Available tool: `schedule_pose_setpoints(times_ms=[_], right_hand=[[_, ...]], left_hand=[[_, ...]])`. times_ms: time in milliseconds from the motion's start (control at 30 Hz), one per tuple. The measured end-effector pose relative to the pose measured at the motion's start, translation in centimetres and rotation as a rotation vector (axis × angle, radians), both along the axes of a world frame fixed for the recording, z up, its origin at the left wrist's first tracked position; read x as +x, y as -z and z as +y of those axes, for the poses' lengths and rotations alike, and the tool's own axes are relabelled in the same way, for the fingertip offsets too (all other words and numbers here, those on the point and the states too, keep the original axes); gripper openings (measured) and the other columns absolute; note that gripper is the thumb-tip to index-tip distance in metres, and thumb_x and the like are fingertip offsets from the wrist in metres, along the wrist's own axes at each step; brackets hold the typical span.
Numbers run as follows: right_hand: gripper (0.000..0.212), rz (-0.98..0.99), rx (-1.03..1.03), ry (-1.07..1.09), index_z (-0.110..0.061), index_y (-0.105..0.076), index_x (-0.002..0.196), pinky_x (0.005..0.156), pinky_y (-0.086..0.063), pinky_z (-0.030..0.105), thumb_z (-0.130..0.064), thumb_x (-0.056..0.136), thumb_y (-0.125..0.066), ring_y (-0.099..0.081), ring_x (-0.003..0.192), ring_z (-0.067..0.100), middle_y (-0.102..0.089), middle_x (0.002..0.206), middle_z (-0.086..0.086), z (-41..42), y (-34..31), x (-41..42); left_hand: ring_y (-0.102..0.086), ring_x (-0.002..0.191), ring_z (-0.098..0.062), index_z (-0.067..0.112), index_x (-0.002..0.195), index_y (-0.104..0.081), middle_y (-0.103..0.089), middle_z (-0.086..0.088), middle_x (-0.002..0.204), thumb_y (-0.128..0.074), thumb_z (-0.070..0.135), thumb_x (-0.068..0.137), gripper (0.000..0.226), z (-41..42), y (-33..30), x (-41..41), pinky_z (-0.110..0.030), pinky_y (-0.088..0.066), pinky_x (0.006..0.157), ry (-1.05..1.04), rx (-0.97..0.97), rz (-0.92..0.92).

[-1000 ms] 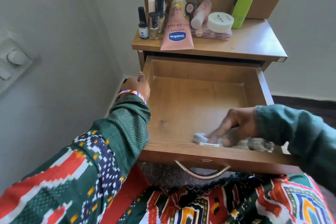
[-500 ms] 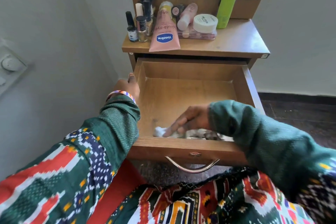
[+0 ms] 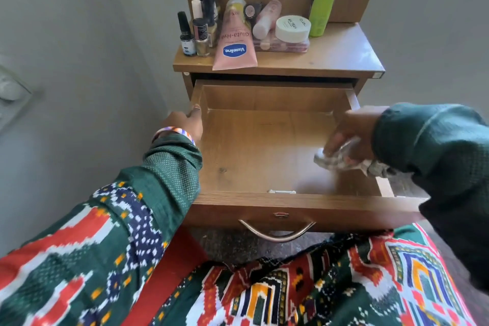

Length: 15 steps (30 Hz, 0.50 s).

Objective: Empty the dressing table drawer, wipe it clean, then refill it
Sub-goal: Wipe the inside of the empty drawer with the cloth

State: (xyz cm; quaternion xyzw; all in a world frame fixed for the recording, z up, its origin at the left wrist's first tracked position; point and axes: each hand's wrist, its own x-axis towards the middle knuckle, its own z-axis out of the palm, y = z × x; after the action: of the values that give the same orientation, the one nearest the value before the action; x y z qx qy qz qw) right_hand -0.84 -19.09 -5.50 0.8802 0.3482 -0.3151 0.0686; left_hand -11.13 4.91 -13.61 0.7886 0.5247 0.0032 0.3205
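Down at the right side of the drawer (image 3: 264, 151), my right hand (image 3: 352, 132) has its fingers curled over a scrunched-up cloth (image 3: 341, 160), pressing it against the wooden bottom near the right wall. It's blurry there, so I can't say exactly how tight the grip is. My left hand (image 3: 182, 124) is holding the top edge of the left wall, thumb hooked over the rim, steadying the whole thing.

Drawer's pulled well out and looks bare inside apart from the cloth, so I'd say I'm mid-wipe, with refilling yet to come. Everything I took out seems to be parked on the worktop (image 3: 344, 55) above: nail polish bottles (image 3: 195, 34), a pink Vaseline tube (image 3: 234, 45) lying with its end right at the front edge, a white-lidded jar (image 3: 292, 28), a green bottle (image 3: 321, 8) by the mirror.

What worries me: that tube sits right at the lip, so if I scrub hard and rock the unit, it could slide into the drawer. Those polish bottles are packed close and upright, so a good jolt could tip them too. Leaning on a drawer this far out might also strain it.
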Motion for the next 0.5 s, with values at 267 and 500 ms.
schedule_pose_setpoints(times_ms=[267,500], right_hand=[[0.029,-0.237,-0.245,0.063,-0.02,-0.066,0.106,0.095,-0.048,0.032,-0.014,0.078,-0.068,-0.058,0.107,0.024,-0.061,0.115,0.005,-1.3,2.9,-1.4],[0.074,-0.414,0.146,0.369,-0.019,-0.039,0.132,0.1,-0.037,0.048,-0.008,0.07,-0.078,-0.026,0.126,0.038,-0.03,0.137,0.018,-0.6,2.8,1.5]], left_hand=[[-0.056,0.088,-0.032,0.004,0.088,-0.058,-0.058,-0.015,0.09,-0.044,0.035,0.092,0.034,-0.1,0.2,-0.2,-0.035,-0.04,0.08,0.046,-0.019,-0.018],[-0.048,0.081,-0.028,0.006,0.075,-0.05,-0.053,-0.011,0.082,-0.043,0.03,0.093,0.031,-0.4,-0.2,-0.2,-0.031,-0.034,0.075,0.037,-0.028,-0.027]])
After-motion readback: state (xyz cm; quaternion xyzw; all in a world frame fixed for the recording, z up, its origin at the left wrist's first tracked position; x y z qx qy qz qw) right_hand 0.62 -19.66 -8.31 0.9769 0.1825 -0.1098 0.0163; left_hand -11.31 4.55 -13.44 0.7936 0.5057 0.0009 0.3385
